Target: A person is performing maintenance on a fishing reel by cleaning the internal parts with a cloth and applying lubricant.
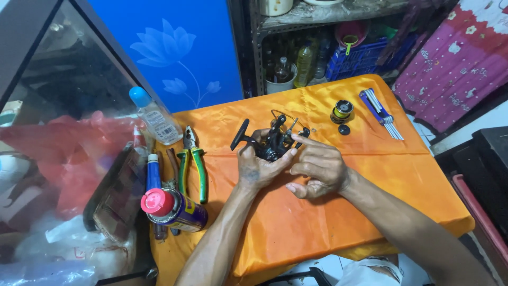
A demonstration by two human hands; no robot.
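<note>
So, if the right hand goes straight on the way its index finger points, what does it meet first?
The right hand points its index finger up-left, and it already reaches the black fishing reel held in the left hand. So the reel comes first, though whether the fingertip touches it is unclear.

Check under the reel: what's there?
The reel is held above orange cloth by the left hand, right hand at its side. Both hands hide the cloth directly below.
</note>
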